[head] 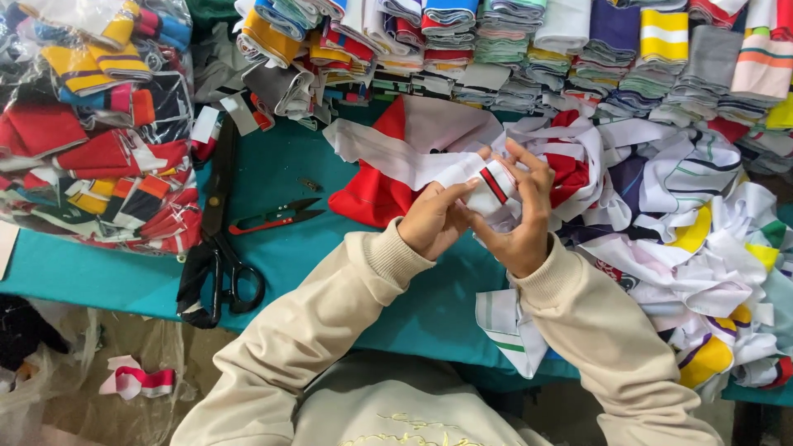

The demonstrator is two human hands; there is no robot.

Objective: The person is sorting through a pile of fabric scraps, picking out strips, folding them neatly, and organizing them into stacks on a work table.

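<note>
White knit strip (496, 186) half-hidden btw fingers (529, 169)

Your left hand (434, 221) and right hand (520, 219) meet above the desk (83, 272), raised a little off its top. Both forearms come up from the desk's near edge and angle inward, so your wrists draw close and the hands face each other. Your left hand is curled, knuckles toward you, thumb stretched out toward the right hand. Your right hand stands more upright, palm turned to the left, fingers (529, 161) bent over the top, pinching down. Your left thumb reaches across to the right hand. Both sleeves cover your arms down to the ribbed cuffs at the wrists.
</note>
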